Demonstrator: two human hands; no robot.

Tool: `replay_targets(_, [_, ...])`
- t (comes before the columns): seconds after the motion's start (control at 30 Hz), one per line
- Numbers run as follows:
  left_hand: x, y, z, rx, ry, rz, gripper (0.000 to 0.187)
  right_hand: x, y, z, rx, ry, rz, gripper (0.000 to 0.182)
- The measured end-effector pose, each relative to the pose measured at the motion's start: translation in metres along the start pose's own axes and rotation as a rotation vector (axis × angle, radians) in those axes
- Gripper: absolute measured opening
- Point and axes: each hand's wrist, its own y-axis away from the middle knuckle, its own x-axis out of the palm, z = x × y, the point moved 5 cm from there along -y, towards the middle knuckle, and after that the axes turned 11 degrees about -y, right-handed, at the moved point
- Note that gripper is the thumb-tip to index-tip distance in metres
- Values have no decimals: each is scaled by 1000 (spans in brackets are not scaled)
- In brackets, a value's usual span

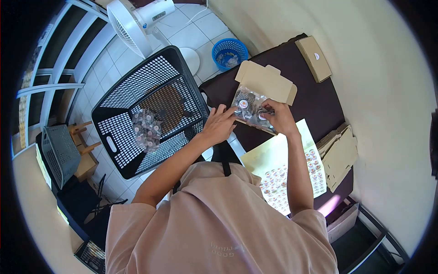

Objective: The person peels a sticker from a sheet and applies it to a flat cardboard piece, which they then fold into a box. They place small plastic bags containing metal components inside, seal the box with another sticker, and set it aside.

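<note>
An open cardboard box (292, 91) lies on the dark table with its lid folded back. Inside it are clear plastic packets (248, 98) of dark, coiled-looking contents, with round stickers on them. My left hand (220, 125) rests at the box's left edge, fingers stretched out and apart, fingertips touching the packets' side. Over the right part of the box, my right hand (280, 119) has its fingers curled onto a stickered packet (263, 114). The packet's contents are too small to name exactly.
A black crate (102, 112) holding more packets (147, 130) stands at left. Sticker sheets (255, 160) lie near my right arm. Flattened cardboard (340, 157) and a closed box (314, 59) are at right. A blue basket (230, 43) and white fan (130, 27) stand beyond.
</note>
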Motion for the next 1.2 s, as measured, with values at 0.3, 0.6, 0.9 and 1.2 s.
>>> replay_targets(0.3, [-17, -40, -6, -111, 172, -220, 31, 5, 8, -12, 36, -102, -83, 28])
replay_targets(0.6, [2, -59, -7, -18, 86, -43, 35, 8, 9, -16, 15, -109, -108, 28])
replay_targets(0.9, [4, -42, 0, -32, 247, -223, 55, 13, -15, -37, -38, 157, -217, 32])
replay_targets(1.2, [-16, 9, 16, -162, 320, -374, 45, 18, -6, -33, -30, 295, -296, 28])
